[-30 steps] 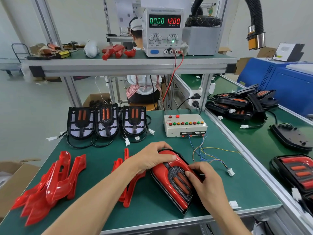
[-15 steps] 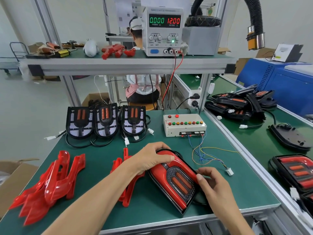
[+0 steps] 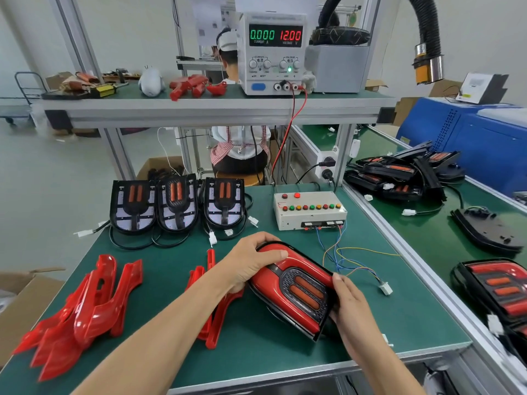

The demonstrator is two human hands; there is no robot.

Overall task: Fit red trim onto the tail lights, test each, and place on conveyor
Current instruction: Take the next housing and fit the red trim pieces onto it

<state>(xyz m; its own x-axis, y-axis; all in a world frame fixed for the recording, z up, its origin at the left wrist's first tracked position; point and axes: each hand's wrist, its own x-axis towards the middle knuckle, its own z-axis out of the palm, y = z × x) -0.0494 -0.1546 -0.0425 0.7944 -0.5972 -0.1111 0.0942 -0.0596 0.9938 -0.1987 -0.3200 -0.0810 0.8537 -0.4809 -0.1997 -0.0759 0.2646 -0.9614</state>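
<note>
A tail light with red trim fitted round its black grille and two orange lenses lies tilted on the green bench. My left hand grips its rounded far end, fingers curled over the red trim. At the light's right edge my right hand holds it, thumb on top. Three untrimmed black tail lights stand in a row at the back left. Loose red trim pieces lie in a pile at the left and a few more under my left forearm.
A white test box with coloured buttons trails wires to a white plug. A power supply on the shelf reads 0.000 and 12.00. The conveyor at right carries more tail lights. A person sits behind the bench.
My right hand slid off the orange lenses to the light's right edge and now holds it there. The light has tilted up a little. My left hand stays on the far end.
</note>
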